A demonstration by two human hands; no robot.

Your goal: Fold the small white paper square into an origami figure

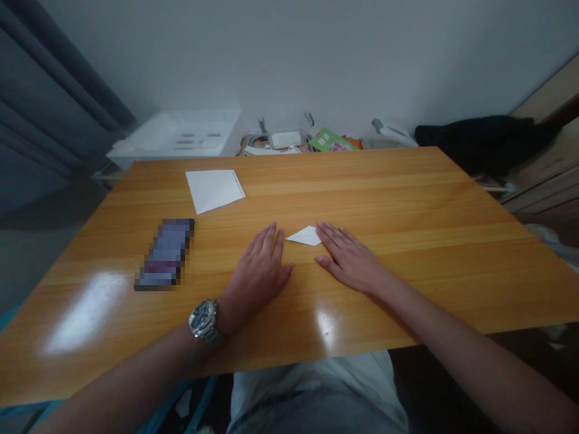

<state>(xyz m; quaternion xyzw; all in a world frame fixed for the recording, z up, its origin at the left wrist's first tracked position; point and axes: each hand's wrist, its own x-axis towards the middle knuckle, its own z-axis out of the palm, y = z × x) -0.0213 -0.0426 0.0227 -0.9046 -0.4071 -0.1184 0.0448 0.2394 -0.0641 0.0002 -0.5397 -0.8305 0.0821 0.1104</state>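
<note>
Head view: the folded white paper point(306, 235) sits on the wooden table point(407, 205) between both hands, narrow tip just beside the left hand point(257, 270), whose fingers stretch straight, nearly together. And there's the right hand point(350, 258) (palm down, thumb apart), extended fingers together, fingertips on the paper's right end!

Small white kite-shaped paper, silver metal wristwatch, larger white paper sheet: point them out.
Small white kite-shaped paper point(306, 235): head view, middle of visible face.
Silver metal wristwatch point(202, 315): head view, on dial.
Larger white paper sheet point(214, 190): head view, middle of surface.
</note>
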